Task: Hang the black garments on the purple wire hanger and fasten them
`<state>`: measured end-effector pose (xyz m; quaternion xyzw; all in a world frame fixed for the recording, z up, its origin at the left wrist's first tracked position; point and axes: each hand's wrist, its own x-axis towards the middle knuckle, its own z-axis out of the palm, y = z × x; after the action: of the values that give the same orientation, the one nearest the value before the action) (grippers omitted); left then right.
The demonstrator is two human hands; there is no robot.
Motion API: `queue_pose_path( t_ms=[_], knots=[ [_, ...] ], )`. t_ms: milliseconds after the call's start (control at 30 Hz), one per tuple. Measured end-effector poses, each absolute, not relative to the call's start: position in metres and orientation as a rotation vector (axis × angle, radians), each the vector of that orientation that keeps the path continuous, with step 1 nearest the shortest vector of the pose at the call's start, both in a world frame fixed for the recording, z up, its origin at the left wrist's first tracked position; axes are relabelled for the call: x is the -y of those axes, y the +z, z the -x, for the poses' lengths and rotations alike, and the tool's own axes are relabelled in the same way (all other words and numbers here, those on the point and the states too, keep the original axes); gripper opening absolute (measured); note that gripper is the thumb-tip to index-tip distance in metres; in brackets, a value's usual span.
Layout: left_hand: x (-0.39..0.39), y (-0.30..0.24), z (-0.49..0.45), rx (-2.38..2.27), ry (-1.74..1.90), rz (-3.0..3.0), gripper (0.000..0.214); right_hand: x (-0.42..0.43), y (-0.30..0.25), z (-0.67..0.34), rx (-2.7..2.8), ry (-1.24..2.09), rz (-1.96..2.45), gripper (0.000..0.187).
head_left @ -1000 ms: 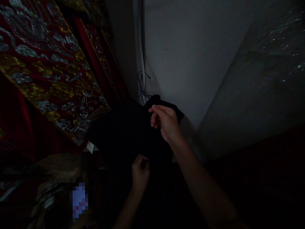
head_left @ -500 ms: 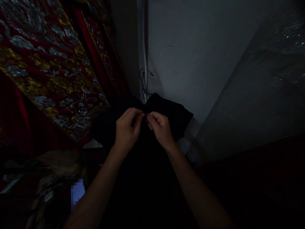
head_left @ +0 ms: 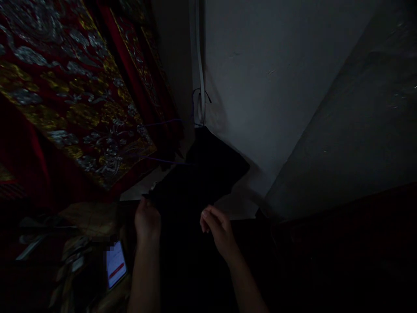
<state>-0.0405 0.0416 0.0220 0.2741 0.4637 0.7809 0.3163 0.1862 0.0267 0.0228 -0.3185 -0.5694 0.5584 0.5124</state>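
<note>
A black garment (head_left: 216,163), perhaps a shirt, hangs from a thin purple wire hanger (head_left: 166,121). Its right shoulder still covers the hanger's arm, while the left arm of the hanger is bare. My left hand (head_left: 147,219) is closed on the garment's left edge, low and pulled out to the side. Over the front of the dark cloth, my right hand (head_left: 216,224) has its fingers curled together in a pinch. What lies between those fingers is too dark to make out.
A white strap or cable (head_left: 201,65) runs down the grey wall (head_left: 260,87) to the hanger's hook. Red cloth with gold and silver embroidery (head_left: 74,95) hangs at left. A lit phone (head_left: 116,265) glows at lower left, among dim clutter.
Both hands have come down from the garment's neckline and moved apart. The left one has drawn the garment's left side off the hanger, baring the wire.
</note>
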Motion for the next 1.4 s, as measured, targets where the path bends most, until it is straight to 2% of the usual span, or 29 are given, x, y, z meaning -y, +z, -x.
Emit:
queue_pose_path(
  t_ms=[167,267,300,400,533,600,667,767,867,933,1033,1133,1200,1333,1400],
  knots=[
    [-0.034,0.028,0.0,-1.074,1.939,-0.504,0.033,-0.029,-0.001,-0.221,1.296,1.099,1.017,0.039],
    [-0.027,0.053,-0.022,-1.001,1.839,-0.68,0.033,-0.032,0.004,-0.231,1.343,0.893,1.065,0.023],
    [-0.025,0.06,-0.031,-1.017,1.792,-0.799,0.031,-0.032,0.008,-0.23,1.399,0.877,1.032,0.025],
    [-0.019,0.076,-0.058,-1.123,1.662,-1.195,0.027,-0.033,0.025,-0.217,1.581,0.965,0.885,0.045],
    [-0.021,0.079,-0.069,-1.176,1.632,-1.597,0.024,-0.041,0.052,-0.211,1.634,1.118,0.773,0.021],
    [-0.025,0.072,-0.064,-1.089,1.532,-1.64,0.032,-0.047,0.07,-0.221,1.736,1.22,0.769,0.017],
    [-0.028,0.06,-0.057,-0.985,1.312,-1.627,0.051,-0.054,0.09,-0.235,1.92,1.277,0.728,0.018],
    [-0.032,0.043,-0.051,-0.975,0.893,-1.753,0.068,-0.071,0.12,-0.258,2.137,1.011,0.581,0.022],
    [-0.033,0.036,-0.043,-1.105,0.679,-1.924,0.056,-0.103,0.138,-0.273,2.012,0.542,0.611,0.033],
    [-0.034,0.041,-0.033,-1.216,0.696,-1.947,0.047,-0.132,0.139,-0.275,1.839,0.414,0.692,0.038],
    [-0.035,0.06,-0.01,-1.315,0.728,-1.911,0.042,-0.176,0.127,-0.264,1.789,0.533,0.762,0.045],
    [-0.033,0.078,0.015,-1.413,0.668,-1.943,0.039,-0.206,0.108,-0.245,1.869,0.72,0.857,0.032],
    [-0.033,0.085,0.032,-1.491,0.581,-1.956,0.037,-0.214,0.098,-0.239,1.866,0.789,0.935,0.033],
    [-0.037,0.084,0.07,-1.636,0.395,-1.942,0.032,-0.207,0.097,-0.25,1.882,0.783,0.952,0.036],
    [-0.042,0.086,0.085,-1.766,0.439,-1.972,0.034,-0.198,0.106,-0.261,1.924,0.711,0.931,0.035]
  ],
)
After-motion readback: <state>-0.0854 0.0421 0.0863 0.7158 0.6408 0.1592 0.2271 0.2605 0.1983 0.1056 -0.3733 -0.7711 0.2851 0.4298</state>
